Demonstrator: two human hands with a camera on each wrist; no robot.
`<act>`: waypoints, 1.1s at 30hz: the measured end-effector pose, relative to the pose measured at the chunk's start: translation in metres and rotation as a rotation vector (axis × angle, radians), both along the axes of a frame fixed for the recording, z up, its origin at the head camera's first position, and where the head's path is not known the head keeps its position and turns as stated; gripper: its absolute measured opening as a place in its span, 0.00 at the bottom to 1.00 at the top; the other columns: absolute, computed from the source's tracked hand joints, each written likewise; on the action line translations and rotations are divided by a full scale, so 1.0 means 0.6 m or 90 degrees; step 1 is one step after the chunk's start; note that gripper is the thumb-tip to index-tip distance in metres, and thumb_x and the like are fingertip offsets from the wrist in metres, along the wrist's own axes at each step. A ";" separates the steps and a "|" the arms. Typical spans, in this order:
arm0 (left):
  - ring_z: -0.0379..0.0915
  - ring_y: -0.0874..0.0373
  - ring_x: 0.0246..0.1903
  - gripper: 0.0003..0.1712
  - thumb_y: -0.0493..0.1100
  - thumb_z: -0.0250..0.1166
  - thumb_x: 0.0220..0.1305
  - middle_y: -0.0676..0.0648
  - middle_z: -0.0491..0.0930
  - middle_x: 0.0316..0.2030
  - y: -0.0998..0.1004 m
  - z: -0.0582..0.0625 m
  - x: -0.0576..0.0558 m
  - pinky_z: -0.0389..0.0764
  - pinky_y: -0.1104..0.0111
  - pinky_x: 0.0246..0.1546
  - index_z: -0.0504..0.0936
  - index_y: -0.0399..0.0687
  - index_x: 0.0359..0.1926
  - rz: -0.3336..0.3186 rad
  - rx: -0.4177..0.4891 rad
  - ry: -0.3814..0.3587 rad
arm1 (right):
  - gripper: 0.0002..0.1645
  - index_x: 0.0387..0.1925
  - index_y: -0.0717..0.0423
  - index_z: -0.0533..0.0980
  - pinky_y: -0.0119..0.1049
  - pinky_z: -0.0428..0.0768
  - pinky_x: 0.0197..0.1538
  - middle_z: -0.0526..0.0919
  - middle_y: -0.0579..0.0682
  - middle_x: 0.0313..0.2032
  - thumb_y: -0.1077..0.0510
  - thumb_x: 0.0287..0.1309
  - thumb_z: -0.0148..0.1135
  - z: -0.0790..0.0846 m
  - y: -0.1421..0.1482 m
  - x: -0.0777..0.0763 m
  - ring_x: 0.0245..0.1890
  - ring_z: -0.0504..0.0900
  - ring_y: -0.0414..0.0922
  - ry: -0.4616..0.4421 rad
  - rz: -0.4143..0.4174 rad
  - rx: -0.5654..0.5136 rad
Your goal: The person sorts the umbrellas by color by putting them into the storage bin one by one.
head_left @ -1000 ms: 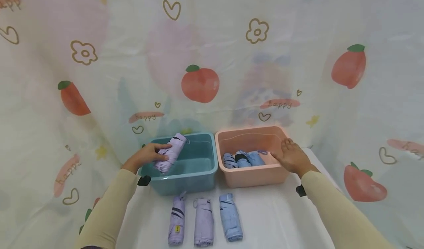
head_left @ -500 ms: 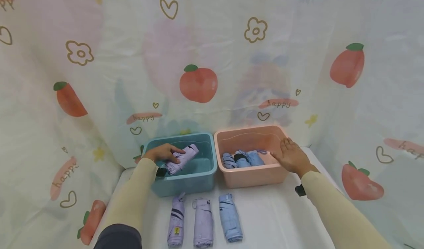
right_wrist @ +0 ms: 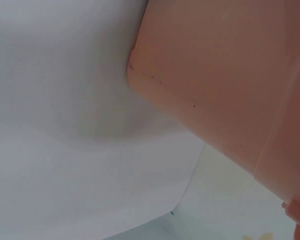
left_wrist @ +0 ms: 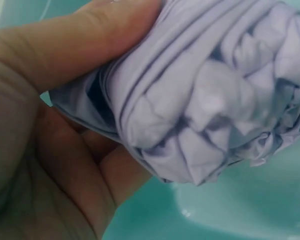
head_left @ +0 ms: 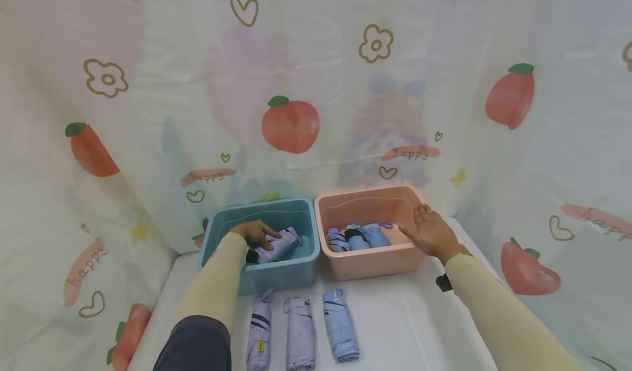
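My left hand [head_left: 254,234] grips a folded lilac umbrella [head_left: 280,246] inside the teal basin [head_left: 291,272]. In the left wrist view the thumb lies along one side of the umbrella [left_wrist: 190,100] and fingers curl behind it; its gathered cloth end faces the camera. My right hand [head_left: 432,232], fingers straight, is at the right rim of the pink basin [head_left: 375,261]. That hand does not show in the right wrist view, only the basin's outer wall [right_wrist: 220,90]. Several folded blue umbrellas [head_left: 357,238] lie inside the pink basin.
In front of the basins, two folded lilac umbrellas, one with a yellow tag [head_left: 259,327] and one plain [head_left: 300,332], lie beside a folded blue umbrella [head_left: 340,327]. The table has a white cover [head_left: 395,327]. A printed curtain [head_left: 316,74] hangs close behind the basins.
My left hand has moved right and down, carrying the lilac umbrella from over the teal basin's left side into it. The right hand has stayed at the pink rim. The view has shifted slightly.
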State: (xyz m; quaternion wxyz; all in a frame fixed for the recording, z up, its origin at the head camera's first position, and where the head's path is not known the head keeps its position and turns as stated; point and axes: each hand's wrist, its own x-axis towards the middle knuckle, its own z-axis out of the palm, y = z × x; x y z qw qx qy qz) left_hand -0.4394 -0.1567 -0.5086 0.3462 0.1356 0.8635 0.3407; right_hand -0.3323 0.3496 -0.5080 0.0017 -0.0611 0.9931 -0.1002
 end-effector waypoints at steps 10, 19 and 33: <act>0.65 0.48 0.63 0.27 0.36 0.72 0.56 0.42 0.69 0.65 -0.003 -0.057 0.006 0.74 0.57 0.56 0.83 0.54 0.58 0.026 -0.026 -0.035 | 0.63 0.71 0.76 0.44 0.58 0.41 0.70 0.43 0.70 0.72 0.22 0.64 0.28 -0.018 -0.014 0.001 0.72 0.39 0.65 0.004 0.005 -0.003; 0.62 0.49 0.62 0.29 0.32 0.71 0.55 0.42 0.66 0.67 -0.005 -0.071 0.008 0.72 0.54 0.57 0.84 0.62 0.56 0.009 -0.091 -0.032 | 0.57 0.71 0.76 0.45 0.57 0.40 0.71 0.44 0.69 0.73 0.28 0.68 0.35 -0.015 -0.014 0.001 0.72 0.39 0.65 0.012 0.015 0.001; 0.51 0.42 0.70 0.44 0.31 0.67 0.59 0.39 0.54 0.73 0.023 -0.054 0.001 0.66 0.51 0.61 0.63 0.60 0.73 -0.077 -0.125 -0.032 | 0.58 0.71 0.75 0.46 0.58 0.42 0.70 0.45 0.69 0.73 0.26 0.67 0.34 -0.010 0.001 -0.004 0.72 0.40 0.65 0.021 0.000 0.011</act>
